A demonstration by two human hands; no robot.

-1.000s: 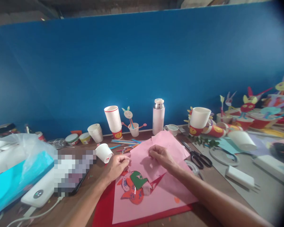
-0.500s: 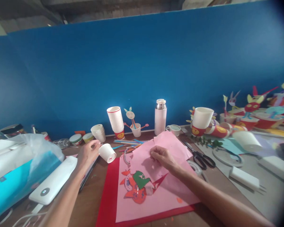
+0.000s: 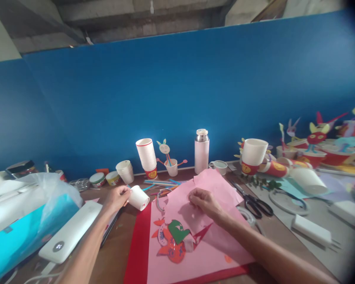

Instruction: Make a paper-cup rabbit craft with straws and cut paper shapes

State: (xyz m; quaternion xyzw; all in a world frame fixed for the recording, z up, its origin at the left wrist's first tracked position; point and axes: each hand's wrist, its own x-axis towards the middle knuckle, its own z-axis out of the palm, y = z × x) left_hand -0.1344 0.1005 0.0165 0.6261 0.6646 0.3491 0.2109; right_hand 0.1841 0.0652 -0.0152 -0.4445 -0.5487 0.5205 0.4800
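Observation:
My left hand (image 3: 117, 200) is closed on the rim of a white paper cup (image 3: 139, 198). The cup is tipped on its side, its base turned to the right and toward me. Over the pink paper (image 3: 205, 264), my right hand (image 3: 206, 203) has its fingers curled and pressed together; whatever they pinch, if anything, is too small to make out. Below it lie an orange paper animal head (image 3: 174, 252) with drawn marks and a green paper cutout (image 3: 178, 232). A red sheet (image 3: 133, 248) shows from under the pink paper.
A stack of paper cups (image 3: 146, 154), a cup puppet (image 3: 171, 167) and a pink thermos (image 3: 201, 156) stand along the blue partition. Scissors (image 3: 258, 205) lie right of the paper. A white power bank (image 3: 71, 232) is at left; finished cup figures (image 3: 316, 136) crowd the far right.
The view has tilted up slightly, so things sit lower in the picture. My left fingers have closed in more at the cup, which has turned a little. My right hand hardly differs.

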